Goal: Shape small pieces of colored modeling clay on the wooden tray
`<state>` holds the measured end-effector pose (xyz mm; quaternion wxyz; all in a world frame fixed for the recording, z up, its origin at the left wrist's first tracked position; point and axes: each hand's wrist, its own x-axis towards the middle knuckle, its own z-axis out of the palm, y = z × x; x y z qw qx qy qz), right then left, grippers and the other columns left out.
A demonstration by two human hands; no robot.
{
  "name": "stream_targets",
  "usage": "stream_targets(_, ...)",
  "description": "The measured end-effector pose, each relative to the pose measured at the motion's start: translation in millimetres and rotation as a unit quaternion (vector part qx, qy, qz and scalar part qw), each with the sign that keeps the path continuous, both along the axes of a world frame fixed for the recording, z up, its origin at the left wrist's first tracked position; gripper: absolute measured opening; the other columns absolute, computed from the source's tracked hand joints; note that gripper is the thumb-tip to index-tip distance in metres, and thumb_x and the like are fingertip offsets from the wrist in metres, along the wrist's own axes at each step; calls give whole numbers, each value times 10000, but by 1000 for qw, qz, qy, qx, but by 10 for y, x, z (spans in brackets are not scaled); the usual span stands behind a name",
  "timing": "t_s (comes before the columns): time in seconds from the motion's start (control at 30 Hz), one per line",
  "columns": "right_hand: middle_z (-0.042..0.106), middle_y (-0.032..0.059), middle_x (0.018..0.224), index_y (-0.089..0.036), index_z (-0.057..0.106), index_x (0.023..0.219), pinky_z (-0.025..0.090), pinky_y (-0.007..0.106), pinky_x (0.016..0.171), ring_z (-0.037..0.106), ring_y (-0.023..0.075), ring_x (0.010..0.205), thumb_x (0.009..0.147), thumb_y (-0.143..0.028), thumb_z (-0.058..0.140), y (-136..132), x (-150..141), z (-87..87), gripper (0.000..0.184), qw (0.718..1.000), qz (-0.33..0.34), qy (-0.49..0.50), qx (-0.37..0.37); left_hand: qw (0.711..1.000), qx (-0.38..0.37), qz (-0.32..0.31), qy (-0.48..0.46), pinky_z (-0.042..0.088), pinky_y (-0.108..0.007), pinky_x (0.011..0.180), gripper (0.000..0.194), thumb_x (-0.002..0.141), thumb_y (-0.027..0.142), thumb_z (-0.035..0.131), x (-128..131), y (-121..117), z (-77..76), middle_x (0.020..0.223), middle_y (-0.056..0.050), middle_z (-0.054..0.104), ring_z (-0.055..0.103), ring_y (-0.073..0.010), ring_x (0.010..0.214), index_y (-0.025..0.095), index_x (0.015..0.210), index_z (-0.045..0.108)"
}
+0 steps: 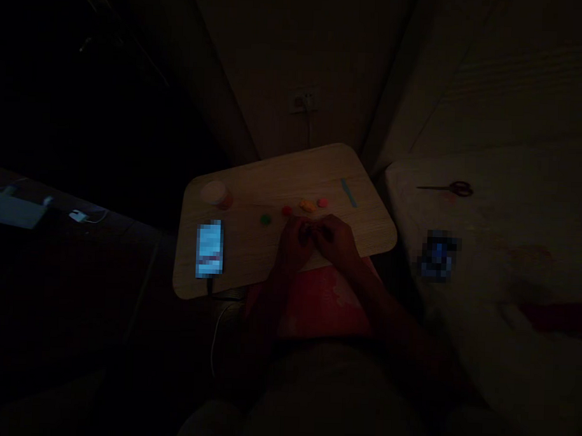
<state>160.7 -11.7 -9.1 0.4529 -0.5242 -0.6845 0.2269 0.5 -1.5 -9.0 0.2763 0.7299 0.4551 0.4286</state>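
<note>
Grip of left hand (pixel 294 245) and right hand (pixel 338 240), too dark to tell, sits near four coloured lumps (pixel 307 206).

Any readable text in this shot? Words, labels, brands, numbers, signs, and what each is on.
None readable.
Lit screen: pixelated; nothing legible.
Tub: too dark and small to tell if it bears a label.
Blue-black item at right: pixelated too.
Yellow lump near the hands: no lettering visible.
</note>
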Motion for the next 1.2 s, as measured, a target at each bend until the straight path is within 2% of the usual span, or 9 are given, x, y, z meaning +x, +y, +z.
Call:
stream_targets(0.17, 746, 104, 963, -205, 772, 953, 539, 383, 840, 682, 258, 908, 871, -171, 658, 1, 4, -19, 145, 1000, 13, 15, 8, 1000, 6, 1, -10, 521, -383, 914, 318, 770, 69, 637, 7, 1, -8, 1019, -65, 655, 617, -231, 963, 222, 1048, 620)
stream_targets(0.4, 714, 96, 892, -204, 760, 877, 520, 374, 792, 659, 251, 846, 874, -175, 645, -4, 5, -5, 119, 1000, 14, 0, 4, 1000, 2, -5, -9, 517, -347, 848, 343, 754, 69, 642, 7, -10, 9, 992, -51, 639, 596, -208, 894, 221, 1062, 633)
stream_targets(0.53, 721, 91, 911, -202, 741, 895, 521, 369, 812, 661, 246, 868, 865, -154, 625, -5, -1, -3, 129, 1000, 9, 8, 18, 998, -7, 21, -59, 508, -316, 836, 412, 737, 62, 624, -7, 2, -63, 1046, -47, 613, 577, -191, 903, 232, 1110, 585)
stream_targets(0.6, 724, 90, 925, -205, 738, 908, 523, 367, 825, 665, 246, 888, 848, -147, 633, -4, -6, -3, 134, 1000, 8, 7, 21, 994, -11, 50, -101, 502, -311, 861, 369, 769, 74, 608, -14, 19, -107, 1013, -34, 585, 567, -185, 910, 238, 1092, 536)
stream_targets(0.73, 718, 91, 932, -202, 737, 911, 528, 365, 815, 670, 246, 883, 833, -152, 642, -8, -14, 10, 132, 1000, 3, 13, 15, 990, -1, 56, -131, 501, -316, 886, 148, 898, 177, 583, -17, 48, -133, 929, -21, 558, 564, -181, 892, 239, 1006, 504)
stream_targets(0.8, 716, 83, 934, -207, 735, 924, 531, 368, 825, 668, 244, 887, 848, -178, 649, -16, -11, 17, 119, 999, -4, 29, 19, 990, -9, 53, -128, 512, -317, 867, 67, 951, 253, 580, -13, 51, -112, 940, -30, 597, 587, -182, 885, 233, 991, 530)
stream_targets(1.0, 714, 63, 983, -230, 732, 1034, 533, 354, 800, 669, 222, 885, 912, -306, 666, -31, 33, -20, 158, 990, -15, 138, 27, 998, -8, -3, -68, 542, -365, 909, 238, 967, 444, 666, 5, 19, -29, 1023, -76, 722, 672, -232, 972, 221, 1044, 694)
stream_targets(1.1, 731, 63, 1007, -236, 746, 1042, 538, 354, 810, 690, 221, 914, 927, -347, 661, -24, 55, -43, 181, 982, -8, 189, 6, 996, -18, -2, -88, 556, -340, 865, 314, 935, 430, 720, 14, -7, -15, 1048, -75, 740, 694, -219, 944, 227, 1172, 684)
stream_targets(1.2, 758, 62, 995, -235, 766, 1002, 545, 358, 830, 704, 222, 927, 919, -355, 673, -18, 63, -38, 173, 977, 16, 212, -14, 995, -23, 2, -100, 556, -307, 829, 273, 910, 371, 747, 18, -30, 5, 1009, -58, 746, 702, -196, 902, 216, 1127, 685)
